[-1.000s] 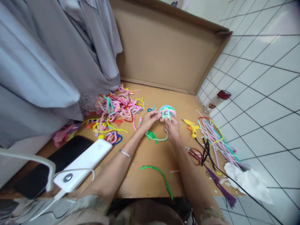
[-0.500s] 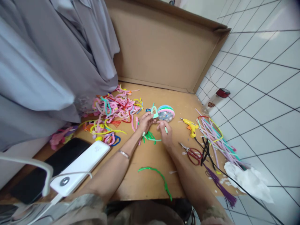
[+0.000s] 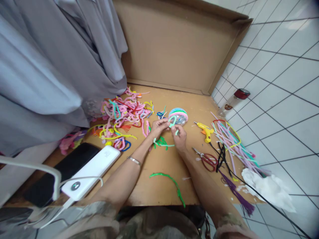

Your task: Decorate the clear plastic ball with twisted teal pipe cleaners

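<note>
A pale mint-green pipe cleaner (image 3: pixel 174 117) is bent into a loop above my fingertips. My left hand (image 3: pixel 159 127) pinches its lower left part. Close beside, my right hand (image 3: pixel 179 136) is closed on the same pipe cleaner, a short end of it showing at the palm. Just behind the fingers sits a clear round container (image 3: pixel 181 118) banded in blue, green and pink. Green pipe cleaner pieces (image 3: pixel 161 142) lie beneath the hands, with another pale mint strand across them. A bent green pipe cleaner (image 3: pixel 171 179) rests nearer the table edge.
Left lie a heap of mostly pink pipe cleaners (image 3: pixel 124 111), a white power bank (image 3: pixel 92 172) and a black phone (image 3: pixel 62 172). Right are a yellow glue gun (image 3: pixel 206 131), red-handled scissors (image 3: pixel 208 162), a pipe cleaner bundle (image 3: pixel 230 139), a purple tassel (image 3: pixel 235 192) and a bottle (image 3: pixel 233 103).
My right hand has come up to meet the left at the pipe cleaner. The loop, earlier more angular, now looks rounder and leans right. The whole view has shifted slightly.
</note>
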The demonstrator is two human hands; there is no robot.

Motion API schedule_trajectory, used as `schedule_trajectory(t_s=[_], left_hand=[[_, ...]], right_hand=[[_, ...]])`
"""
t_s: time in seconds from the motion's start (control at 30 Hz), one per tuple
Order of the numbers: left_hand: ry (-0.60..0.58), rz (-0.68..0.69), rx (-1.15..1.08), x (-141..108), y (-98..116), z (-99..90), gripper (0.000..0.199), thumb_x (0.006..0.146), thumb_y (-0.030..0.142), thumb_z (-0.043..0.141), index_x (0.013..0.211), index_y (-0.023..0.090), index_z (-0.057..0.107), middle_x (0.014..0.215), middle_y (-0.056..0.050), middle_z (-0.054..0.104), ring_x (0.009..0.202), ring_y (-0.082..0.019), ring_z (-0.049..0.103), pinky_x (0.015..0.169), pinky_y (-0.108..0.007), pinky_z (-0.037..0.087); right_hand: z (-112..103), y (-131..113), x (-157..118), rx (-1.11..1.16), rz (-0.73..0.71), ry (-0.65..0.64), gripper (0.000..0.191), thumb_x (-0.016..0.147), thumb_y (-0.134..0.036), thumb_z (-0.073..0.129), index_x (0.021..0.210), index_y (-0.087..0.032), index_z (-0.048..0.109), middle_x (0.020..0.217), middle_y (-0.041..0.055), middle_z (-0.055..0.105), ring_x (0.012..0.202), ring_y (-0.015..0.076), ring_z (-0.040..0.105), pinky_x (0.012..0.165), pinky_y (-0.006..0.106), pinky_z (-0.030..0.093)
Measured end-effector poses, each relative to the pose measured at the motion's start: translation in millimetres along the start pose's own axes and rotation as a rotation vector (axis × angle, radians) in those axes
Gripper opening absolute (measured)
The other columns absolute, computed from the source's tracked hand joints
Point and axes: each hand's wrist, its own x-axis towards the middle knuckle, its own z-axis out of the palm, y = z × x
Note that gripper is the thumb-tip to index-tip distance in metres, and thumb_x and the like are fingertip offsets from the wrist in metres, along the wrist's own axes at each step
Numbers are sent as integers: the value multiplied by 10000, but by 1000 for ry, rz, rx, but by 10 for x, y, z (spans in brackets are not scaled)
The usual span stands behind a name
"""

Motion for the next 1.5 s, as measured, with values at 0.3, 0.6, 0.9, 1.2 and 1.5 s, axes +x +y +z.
schedule_trajectory(t_s=[0.3,0.6,0.9,1.2,1.5], left_hand=[[-80,-31,-40,3,-7,14,425,628,510,794,751,124,665,591,8,592,528,-73,522,528,-205,401],[-93,85,121,17,-74,0,444,619,558,767,632,147,600,551,40,474,549,-77,410,552,-220,332],[-31,107,129,18,-127,63,414,648,543,746,672,153,611,579,34,510,573,-89,444,593,-231,356],[23,77,-58,-27,-72,101,378,591,447,809,763,155,641,621,23,603,573,-88,536,604,-225,421],[50,103,-2,-29,-69,92,358,581,412,822,774,150,670,655,18,644,582,-91,569,638,-238,454]], right_hand=[[-3,33,28,38,42,29,352,845,-524,461,668,-221,465,586,-39,467,563,117,431,578,238,389],[4,1,31,39,30,-49,334,797,-466,470,573,-226,415,512,-53,390,513,104,359,526,237,326],[23,57,39,42,71,-2,329,809,-475,443,593,-231,401,508,-58,375,513,107,364,508,228,325],[24,96,34,135,58,33,325,833,-452,473,610,-219,429,525,-55,431,504,99,403,514,225,351],[33,138,39,109,86,3,330,833,-457,465,610,-217,430,525,-58,424,496,92,387,493,217,334]])
